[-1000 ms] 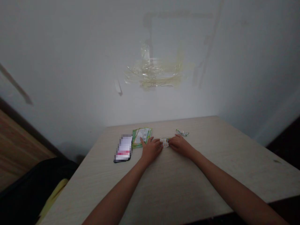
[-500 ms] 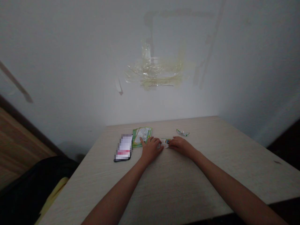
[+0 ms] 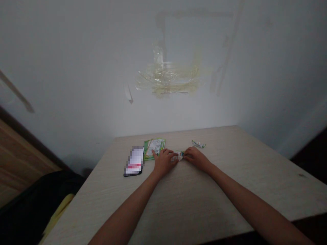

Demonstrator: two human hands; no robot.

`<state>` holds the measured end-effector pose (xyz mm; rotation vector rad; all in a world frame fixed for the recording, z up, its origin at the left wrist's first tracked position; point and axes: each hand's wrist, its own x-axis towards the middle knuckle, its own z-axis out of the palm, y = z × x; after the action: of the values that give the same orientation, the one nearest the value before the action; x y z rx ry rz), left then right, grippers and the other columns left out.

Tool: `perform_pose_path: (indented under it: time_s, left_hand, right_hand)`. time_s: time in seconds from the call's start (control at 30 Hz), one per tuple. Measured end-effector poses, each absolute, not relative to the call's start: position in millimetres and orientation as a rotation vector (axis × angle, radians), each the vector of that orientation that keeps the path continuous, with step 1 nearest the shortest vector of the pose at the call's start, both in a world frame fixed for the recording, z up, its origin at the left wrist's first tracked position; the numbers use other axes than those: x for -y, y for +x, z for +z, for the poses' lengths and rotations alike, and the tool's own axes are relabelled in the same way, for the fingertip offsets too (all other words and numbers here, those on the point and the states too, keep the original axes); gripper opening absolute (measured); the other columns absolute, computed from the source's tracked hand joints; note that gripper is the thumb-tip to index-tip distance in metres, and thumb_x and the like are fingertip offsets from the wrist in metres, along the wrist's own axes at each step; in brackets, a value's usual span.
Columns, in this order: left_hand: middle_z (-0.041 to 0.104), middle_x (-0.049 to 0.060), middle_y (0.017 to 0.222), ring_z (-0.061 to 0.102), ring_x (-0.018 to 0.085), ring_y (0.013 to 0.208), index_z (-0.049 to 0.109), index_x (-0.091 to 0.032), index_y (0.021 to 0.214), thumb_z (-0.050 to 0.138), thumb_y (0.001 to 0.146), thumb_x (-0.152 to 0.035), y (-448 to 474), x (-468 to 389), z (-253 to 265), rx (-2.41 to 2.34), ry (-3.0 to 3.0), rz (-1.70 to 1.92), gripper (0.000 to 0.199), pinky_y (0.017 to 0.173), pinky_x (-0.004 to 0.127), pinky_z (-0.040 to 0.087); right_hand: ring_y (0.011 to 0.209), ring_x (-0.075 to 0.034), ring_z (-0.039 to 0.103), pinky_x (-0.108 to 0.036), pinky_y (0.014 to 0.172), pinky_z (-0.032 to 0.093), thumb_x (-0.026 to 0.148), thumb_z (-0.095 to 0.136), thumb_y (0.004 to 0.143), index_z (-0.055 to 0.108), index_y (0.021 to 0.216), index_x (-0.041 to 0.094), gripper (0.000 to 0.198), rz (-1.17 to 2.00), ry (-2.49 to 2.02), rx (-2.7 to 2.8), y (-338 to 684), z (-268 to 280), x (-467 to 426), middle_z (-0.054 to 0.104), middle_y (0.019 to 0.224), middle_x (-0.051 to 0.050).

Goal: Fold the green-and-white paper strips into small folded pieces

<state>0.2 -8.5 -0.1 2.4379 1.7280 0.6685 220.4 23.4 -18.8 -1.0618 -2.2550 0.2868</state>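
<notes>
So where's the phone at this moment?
In the head view, the phone lies on the table to the left of the person's left hand, close beside the left edge of the green packet.

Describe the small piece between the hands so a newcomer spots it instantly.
Start at the pale table, where the left hand and right hand nearly meet. The small printed piece lies between their fingers, whitish with some blue. Unlike the larger green packet or the narrow strip farther back, it has both hands' fingers at it.

On table (image 3: 189, 207) | phone (image 3: 134, 162) left — packet (image 3: 157, 145) beside it | piece (image 3: 178, 155) centre — scrap (image 3: 199, 144) right
</notes>
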Motion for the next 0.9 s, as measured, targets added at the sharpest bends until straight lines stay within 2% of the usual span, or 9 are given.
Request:
perform_pose_path:
  time_s: [0.43,0.9]
  left_hand:
    - [0.067,-0.003,0.121,0.042,0.030,0.130,0.072,-0.041,0.096,0.061,0.084,-0.053,-3,5,-4,-1.728,2.387,0.713,0.021,0.102,0.079,-0.013]
    - [0.067,-0.002,0.118,0.044,0.029,0.128,0.072,-0.037,0.092,0.061,0.084,-0.051,1,6,1,-1.764,2.368,0.698,0.020,0.104,0.079,-0.007]
  right_hand:
    - [0.091,-0.020,0.057,-0.033,0.085,0.044,0.029,0.062,0.090,0.068,0.088,0.015,0.015,0.180,-1.202,2.163,203,-26,-30,0.064,0.090,-0.008]
    - [0.085,-0.020,0.054,-0.031,0.079,0.041,0.026,0.064,0.087,0.062,0.094,0.016,0.013,0.145,-1.271,2.164,197,-28,-33,0.062,0.087,-0.005]
